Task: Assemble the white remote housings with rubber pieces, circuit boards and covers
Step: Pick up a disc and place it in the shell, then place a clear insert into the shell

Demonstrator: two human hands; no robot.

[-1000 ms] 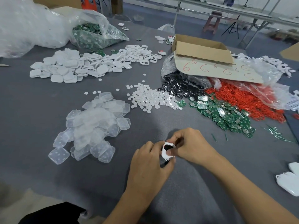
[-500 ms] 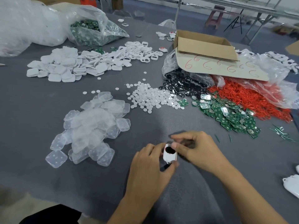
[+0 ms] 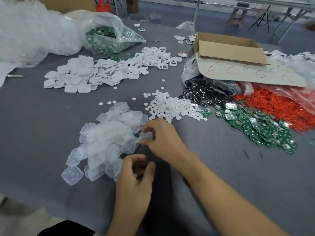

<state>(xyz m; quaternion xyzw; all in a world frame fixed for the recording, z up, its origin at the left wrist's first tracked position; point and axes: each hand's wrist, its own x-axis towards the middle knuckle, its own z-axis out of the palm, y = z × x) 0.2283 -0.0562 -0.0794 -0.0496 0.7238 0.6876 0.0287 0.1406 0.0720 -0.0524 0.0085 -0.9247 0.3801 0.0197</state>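
At the pile's edge nearest the person, the right hand (image 3: 163, 138) pinches one translucent rubber piece (image 3: 146, 135) between thumb and fingertips. It does so just at three o'clock of the pile of rubber pieces (image 3: 109, 138) on the grey table (image 3: 42, 116). The left hand (image 3: 134, 181) sits at six o'clock of the right, fingers curled inward. Whatever it cups is hidden, so I cannot tell whether it holds a housing.

The step in hand looks like picking out a single rubber piece. To do it well, the pinch should take the piece by one corner and lift it clear slowly. These soft pieces likely cling, and a second may ride along; a small shake would shed it. Its dimpled side probably needs checking before it is seated.

The white housings (image 3: 76, 77) lie well apart at eleven o'clock of the pile, the circuit boards (image 3: 264, 126) at three o'clock.
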